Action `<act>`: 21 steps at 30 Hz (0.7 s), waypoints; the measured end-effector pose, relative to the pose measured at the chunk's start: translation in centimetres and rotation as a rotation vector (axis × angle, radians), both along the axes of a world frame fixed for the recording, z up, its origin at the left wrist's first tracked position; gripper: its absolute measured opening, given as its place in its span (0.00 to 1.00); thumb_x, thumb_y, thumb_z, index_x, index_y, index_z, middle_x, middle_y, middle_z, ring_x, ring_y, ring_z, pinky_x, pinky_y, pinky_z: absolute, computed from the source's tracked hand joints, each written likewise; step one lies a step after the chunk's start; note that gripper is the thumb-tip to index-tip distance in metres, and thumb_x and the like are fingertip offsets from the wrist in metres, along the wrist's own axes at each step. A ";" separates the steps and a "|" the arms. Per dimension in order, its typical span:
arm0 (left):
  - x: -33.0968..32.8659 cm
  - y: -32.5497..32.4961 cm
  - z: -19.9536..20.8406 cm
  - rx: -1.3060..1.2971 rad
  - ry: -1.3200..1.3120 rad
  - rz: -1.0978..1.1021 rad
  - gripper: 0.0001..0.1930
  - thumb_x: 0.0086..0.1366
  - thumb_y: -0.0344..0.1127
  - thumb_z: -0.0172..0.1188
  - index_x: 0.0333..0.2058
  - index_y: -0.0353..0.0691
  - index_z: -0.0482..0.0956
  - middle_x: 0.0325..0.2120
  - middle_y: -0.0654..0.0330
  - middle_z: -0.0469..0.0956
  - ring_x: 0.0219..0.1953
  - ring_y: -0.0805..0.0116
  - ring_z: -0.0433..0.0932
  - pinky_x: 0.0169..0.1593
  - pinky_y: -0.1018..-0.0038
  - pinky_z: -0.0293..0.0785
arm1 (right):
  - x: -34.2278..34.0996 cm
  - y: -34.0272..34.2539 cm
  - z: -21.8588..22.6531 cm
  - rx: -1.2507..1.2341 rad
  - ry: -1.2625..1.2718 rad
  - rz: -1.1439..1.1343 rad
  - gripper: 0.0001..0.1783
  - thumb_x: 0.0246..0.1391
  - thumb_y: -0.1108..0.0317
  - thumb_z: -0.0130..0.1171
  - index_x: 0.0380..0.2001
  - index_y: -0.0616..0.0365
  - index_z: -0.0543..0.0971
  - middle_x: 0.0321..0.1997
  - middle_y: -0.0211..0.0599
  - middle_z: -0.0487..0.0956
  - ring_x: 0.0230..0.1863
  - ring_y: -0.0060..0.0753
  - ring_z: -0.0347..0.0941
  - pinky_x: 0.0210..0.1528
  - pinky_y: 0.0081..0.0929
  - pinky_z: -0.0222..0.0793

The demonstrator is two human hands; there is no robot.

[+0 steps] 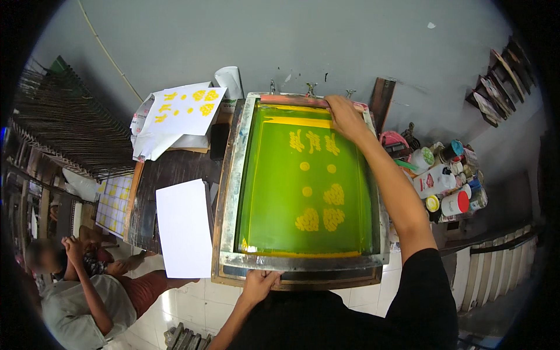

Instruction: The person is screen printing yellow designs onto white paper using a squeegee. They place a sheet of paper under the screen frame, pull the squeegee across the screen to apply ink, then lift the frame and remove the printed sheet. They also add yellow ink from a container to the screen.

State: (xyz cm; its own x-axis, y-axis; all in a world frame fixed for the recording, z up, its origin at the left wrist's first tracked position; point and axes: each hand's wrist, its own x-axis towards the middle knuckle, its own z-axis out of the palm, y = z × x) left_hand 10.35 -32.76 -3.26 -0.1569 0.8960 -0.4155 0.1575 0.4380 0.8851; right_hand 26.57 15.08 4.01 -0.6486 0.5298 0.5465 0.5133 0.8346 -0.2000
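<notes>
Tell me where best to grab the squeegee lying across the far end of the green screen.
Grip the squeegee along its long top handle, coming from above on the near side. It lies crosswise at the far edge of the screen frame, blade down in yellow ink, so the handle is probably the only clean part. The right hand already rests on its right end; the left hand holds the frame's near edge.

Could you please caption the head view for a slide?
Right hand on squeegee, left hand gripping green screen frame.

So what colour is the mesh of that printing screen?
The screen mesh is bright green, with yellow ink shapes on it; the head view shows it.
</notes>
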 end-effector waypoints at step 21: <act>0.2 -1.1 -1.7 -0.066 -0.216 0.113 0.05 0.68 0.25 0.61 0.31 0.34 0.80 0.25 0.63 0.79 0.28 0.73 0.76 0.33 0.74 0.73 | -1.8 3.4 -3.0 0.017 -0.192 -0.252 0.15 0.59 0.63 0.64 0.41 0.61 0.73 0.42 0.48 0.79 0.49 0.54 0.73 0.52 0.50 0.63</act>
State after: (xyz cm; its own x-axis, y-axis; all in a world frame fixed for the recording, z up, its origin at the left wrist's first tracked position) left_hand 10.60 -33.83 -4.97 -0.1554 0.8478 -0.5070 -0.0854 0.4998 0.8619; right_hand 24.76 18.49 0.97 -0.5904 0.6788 0.4367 0.7311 0.6790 -0.0670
